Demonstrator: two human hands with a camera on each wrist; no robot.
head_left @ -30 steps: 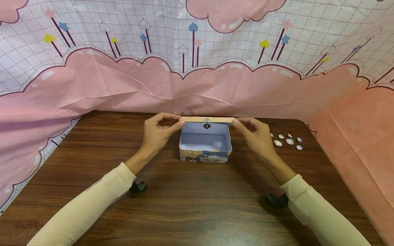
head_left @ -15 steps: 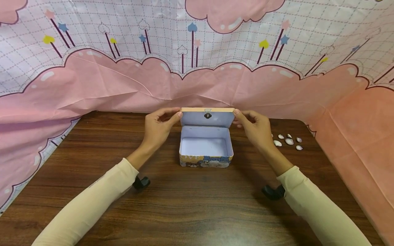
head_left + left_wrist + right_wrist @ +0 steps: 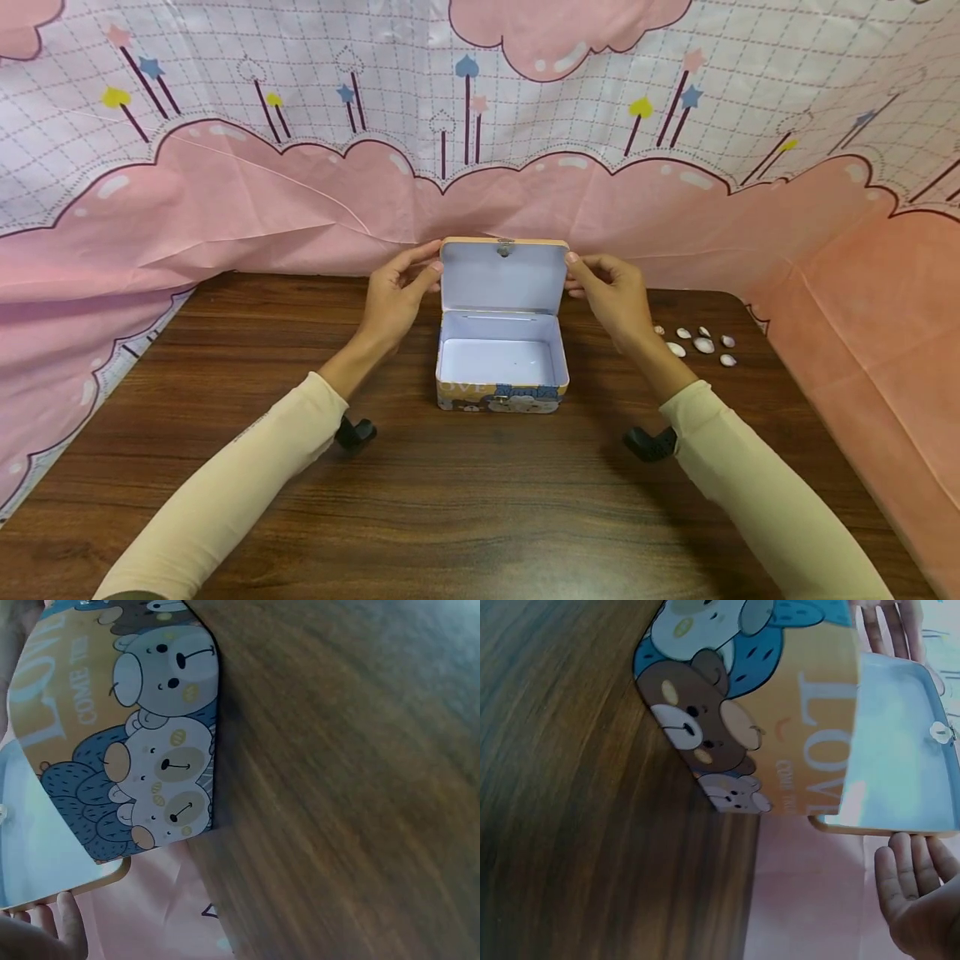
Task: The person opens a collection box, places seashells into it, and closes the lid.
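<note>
A tin box [image 3: 498, 398] printed with cartoon bears stands on the table, its pale interior bare. Its hinged lid [image 3: 504, 279] is raised nearly upright at the back, with a small metal clasp [image 3: 504, 248] at the top edge. My left hand [image 3: 393, 300] touches the lid's left edge, thumb near the front and fingers beside it. At the right edge is my right hand [image 3: 615, 296], its thumb against the rim. The right wrist view shows relaxed, fairly straight fingertips [image 3: 904, 859] along the lid's side. Bear print on the box front [image 3: 169, 742] fills part of the left wrist view.
Several small seashells [image 3: 703, 344] lie on the dark wooden table [image 3: 480, 508], right of the box. A pink and white patterned cloth [image 3: 322, 217] hangs behind the table and along its sides. Black wrist-worn devices [image 3: 356, 433] hang below both forearms.
The lid has swung up and back from roughly level to nearly upright, showing its inner face. Both hands have risen with its edges, and the wrists have come slightly inward.
</note>
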